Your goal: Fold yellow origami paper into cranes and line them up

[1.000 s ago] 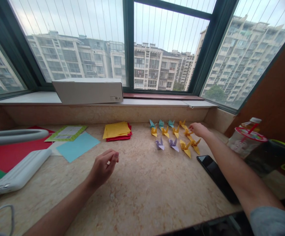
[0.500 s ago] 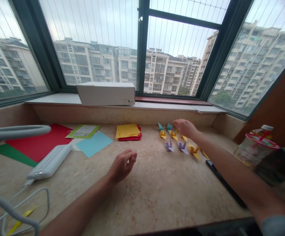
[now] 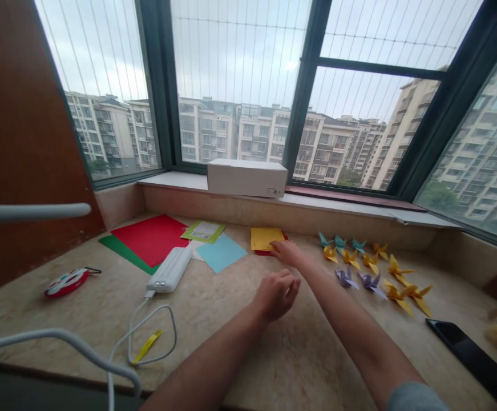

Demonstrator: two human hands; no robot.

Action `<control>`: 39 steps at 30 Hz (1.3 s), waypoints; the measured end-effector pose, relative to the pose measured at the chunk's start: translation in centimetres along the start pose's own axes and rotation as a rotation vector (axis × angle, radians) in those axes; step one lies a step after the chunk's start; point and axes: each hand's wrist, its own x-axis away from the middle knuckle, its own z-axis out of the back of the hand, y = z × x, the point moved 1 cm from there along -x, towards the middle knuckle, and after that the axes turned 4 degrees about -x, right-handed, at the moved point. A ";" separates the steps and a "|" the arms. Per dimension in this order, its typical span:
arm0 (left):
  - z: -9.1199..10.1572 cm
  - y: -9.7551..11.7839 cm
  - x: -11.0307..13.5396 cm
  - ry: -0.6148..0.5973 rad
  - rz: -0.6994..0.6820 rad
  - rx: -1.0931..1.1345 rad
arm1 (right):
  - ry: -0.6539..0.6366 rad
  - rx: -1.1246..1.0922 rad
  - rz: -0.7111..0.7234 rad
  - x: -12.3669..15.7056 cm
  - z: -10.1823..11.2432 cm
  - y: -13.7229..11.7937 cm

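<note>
My right hand [image 3: 288, 253] reaches to the stack of square paper, its fingertips closed at the lower right corner of the yellow paper [image 3: 265, 237]. Red paper [image 3: 262, 252] shows beneath the yellow sheets. Nearer to me, my left hand [image 3: 276, 294] hovers or rests above the counter with fingers curled in and nothing visible in them. To the right stand folded paper cranes in rows: turquoise cranes [image 3: 340, 242] at the back, yellow cranes [image 3: 351, 258] in the middle and at the right, and two purple cranes [image 3: 346, 278] in front.
Left on the counter [image 3: 214, 342] lie large red paper [image 3: 149, 237], green paper [image 3: 124, 254], light blue paper [image 3: 221, 253], a green-edged packet [image 3: 203, 231] and a white power bank [image 3: 171, 271] with a cable. A black phone [image 3: 466, 348] lies right; a white box [image 3: 247, 178] is on the sill.
My right hand has moved left from the cranes to the yellow paper stack. A third turquoise crane now shows in the back row. The view has turned left; my left hand stays curled.
</note>
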 end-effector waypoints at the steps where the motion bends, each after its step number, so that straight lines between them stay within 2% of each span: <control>1: -0.1 -0.2 0.0 0.007 -0.004 0.012 | 0.002 0.002 -0.003 0.2 0.0 -0.1; 5: -0.2 -0.6 0.1 0.021 0.014 0.105 | 0.015 0.011 -0.020 0.7 0.7 -0.8; 8: 0.3 -0.9 -0.1 0.032 0.092 0.194 | 0.084 0.009 -0.076 1.3 1.5 -1.1; 12: 1.1 -2.5 -0.7 0.198 0.393 0.496 | 0.225 -0.043 -0.135 3.3 2.5 -1.0; 14: 1.1 -3.5 -0.9 0.242 0.483 0.563 | 0.264 -0.094 -0.134 4.6 2.6 -0.7; 17: 0.8 -4.9 -1.2 0.217 0.575 0.660 | 0.272 -0.197 -0.103 6.1 2.2 -0.5; 20: 0.8 -5.2 -1.2 0.167 0.644 0.780 | 0.325 -0.279 -0.065 7.5 2.0 -0.6; 24: 1.8 -4.6 -1.2 0.107 0.812 1.216 | 0.402 -0.318 0.072 10.3 2.5 -1.3; 26: 2.2 -4.3 -1.3 0.049 0.793 1.355 | 0.376 -0.320 0.223 12.2 2.7 -1.8; 28: 2.3 -4.2 -1.3 -0.023 0.747 1.379 | 0.369 -0.274 0.475 14.1 2.7 -2.2; 30: 2.0 -4.2 -1.2 -0.063 0.736 1.320 | 0.376 -0.237 0.540 15.4 2.6 -2.2; 35: 1.3 -3.9 -1.0 -0.020 0.675 1.242 | 0.397 -0.335 0.425 15.8 2.6 -0.9; 39: 1.6 -3.3 -1.3 0.034 0.607 1.281 | 0.595 -0.632 0.105 15.4 3.2 1.2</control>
